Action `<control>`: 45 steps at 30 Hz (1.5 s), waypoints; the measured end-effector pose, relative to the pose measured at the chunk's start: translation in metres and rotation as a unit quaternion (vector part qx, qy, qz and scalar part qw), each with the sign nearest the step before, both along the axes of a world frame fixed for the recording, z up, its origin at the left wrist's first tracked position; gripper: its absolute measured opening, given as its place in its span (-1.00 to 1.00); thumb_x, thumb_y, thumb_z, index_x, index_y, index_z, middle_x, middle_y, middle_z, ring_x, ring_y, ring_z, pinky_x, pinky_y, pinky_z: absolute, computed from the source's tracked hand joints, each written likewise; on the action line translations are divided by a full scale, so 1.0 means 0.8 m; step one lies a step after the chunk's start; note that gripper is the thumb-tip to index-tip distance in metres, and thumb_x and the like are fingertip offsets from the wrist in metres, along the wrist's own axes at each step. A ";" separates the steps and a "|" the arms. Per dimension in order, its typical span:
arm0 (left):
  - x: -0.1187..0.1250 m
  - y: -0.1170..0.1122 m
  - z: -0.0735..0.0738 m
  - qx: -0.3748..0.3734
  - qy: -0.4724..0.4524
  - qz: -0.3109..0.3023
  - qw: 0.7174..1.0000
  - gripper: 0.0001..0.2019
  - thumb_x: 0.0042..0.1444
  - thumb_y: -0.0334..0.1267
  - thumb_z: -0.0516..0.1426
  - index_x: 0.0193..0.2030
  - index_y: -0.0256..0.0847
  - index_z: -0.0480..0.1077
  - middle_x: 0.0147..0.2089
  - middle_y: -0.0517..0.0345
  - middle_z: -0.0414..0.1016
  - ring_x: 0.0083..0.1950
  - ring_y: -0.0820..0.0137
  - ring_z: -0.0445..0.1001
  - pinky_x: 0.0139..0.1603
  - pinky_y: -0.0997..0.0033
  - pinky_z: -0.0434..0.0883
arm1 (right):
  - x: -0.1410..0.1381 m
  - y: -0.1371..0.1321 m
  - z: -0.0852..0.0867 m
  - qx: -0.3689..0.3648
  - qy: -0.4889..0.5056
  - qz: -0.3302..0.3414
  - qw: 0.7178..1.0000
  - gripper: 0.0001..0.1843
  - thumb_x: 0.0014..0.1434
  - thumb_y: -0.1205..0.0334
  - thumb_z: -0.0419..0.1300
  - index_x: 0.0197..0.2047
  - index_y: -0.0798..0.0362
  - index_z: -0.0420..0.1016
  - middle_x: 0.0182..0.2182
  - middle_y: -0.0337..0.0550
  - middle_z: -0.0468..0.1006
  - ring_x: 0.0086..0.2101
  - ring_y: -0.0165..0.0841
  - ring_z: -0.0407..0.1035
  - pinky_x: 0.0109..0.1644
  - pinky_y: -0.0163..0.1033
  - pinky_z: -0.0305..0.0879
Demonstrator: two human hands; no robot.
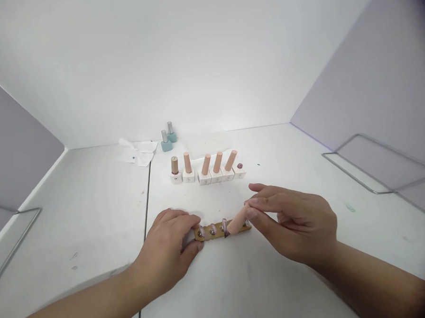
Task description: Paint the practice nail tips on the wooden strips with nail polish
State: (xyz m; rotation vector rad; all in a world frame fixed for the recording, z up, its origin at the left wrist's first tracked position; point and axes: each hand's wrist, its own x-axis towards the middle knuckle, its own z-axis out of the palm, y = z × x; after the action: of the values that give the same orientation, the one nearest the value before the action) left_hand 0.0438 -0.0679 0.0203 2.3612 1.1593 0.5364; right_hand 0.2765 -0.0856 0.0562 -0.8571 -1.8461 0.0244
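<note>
My left hand (170, 249) pinches the left end of a narrow brown strip (216, 231) lying on the white table; several small shiny nail tips sit along it. My right hand (294, 221) holds a peach brush cap (239, 219) in its fingertips, tilted down with its tip touching the strip's right part. Behind stands a row of white-based polish bottles (208, 171) with peach caps. The rightmost bottle (239, 171) is uncapped and shows a dark opening.
Two teal bottles (167, 138) with silver caps stand at the back beside a crumpled white tissue (138, 152). White walls enclose the table. Wire frames sit at the right (380, 169) and left (10, 236) edges. A seam (147, 200) runs down the table.
</note>
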 end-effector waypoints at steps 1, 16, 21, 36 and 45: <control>0.000 0.000 0.000 0.002 -0.001 0.002 1.000 -0.74 0.05 -0.40 0.13 -0.10 -0.09 0.33 -0.12 0.12 0.47 0.01 0.19 0.37 0.02 0.07 0.38 | 0.000 0.000 0.000 -0.005 0.002 0.007 1.000 -0.71 -0.01 0.56 0.19 -0.32 -0.05 0.40 -0.55 -0.41 0.59 -0.56 -0.47 0.43 -0.07 -0.09 0.51; -0.001 0.000 0.001 -0.003 0.001 -0.004 1.000 -0.75 0.06 -0.41 0.13 -0.10 -0.09 0.33 -0.12 0.15 0.46 0.01 0.23 0.35 0.03 0.10 0.36 | -0.001 0.009 -0.009 -0.070 0.016 -0.106 0.992 -0.74 0.07 0.49 0.18 -0.51 -0.08 0.45 -0.60 -0.49 0.54 -0.61 -0.53 0.29 -0.10 -0.27 0.49; 0.000 0.000 0.002 -0.005 0.005 0.000 1.000 -0.76 0.06 -0.39 0.13 -0.11 -0.09 0.33 -0.12 0.16 0.47 0.01 0.23 0.36 0.05 0.08 0.35 | -0.001 0.010 -0.012 -0.066 0.007 -0.150 0.987 -0.74 0.09 0.44 0.19 -0.51 -0.12 0.50 -0.60 -0.47 0.54 -0.57 -0.49 0.37 -0.10 -0.23 0.47; 0.000 -0.001 -0.002 0.000 0.006 0.000 1.000 -0.73 0.06 -0.39 0.14 -0.09 -0.07 0.32 -0.12 0.18 0.46 0.02 0.23 0.35 0.05 0.09 0.35 | -0.001 0.005 -0.010 -0.033 0.028 -0.078 0.996 -0.75 0.04 0.52 0.19 -0.42 -0.08 0.42 -0.53 -0.47 0.57 -0.56 -0.52 0.36 0.00 -0.16 0.45; -0.001 0.002 -0.002 0.000 0.005 0.004 1.000 -0.75 0.06 -0.37 0.15 -0.10 -0.07 0.33 -0.12 0.17 0.46 0.00 0.24 0.36 0.02 0.10 0.37 | 0.001 0.002 -0.007 -0.025 0.036 0.007 0.999 -0.68 -0.02 0.59 0.19 -0.28 -0.03 0.41 -0.54 -0.40 0.59 -0.51 -0.47 0.44 -0.02 -0.08 0.47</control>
State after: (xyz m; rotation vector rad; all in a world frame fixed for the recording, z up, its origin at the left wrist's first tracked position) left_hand 0.0428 -0.0665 0.0187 2.3615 1.1747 0.5279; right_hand 0.2769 -0.0842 0.0503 -0.8670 -1.7902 0.1082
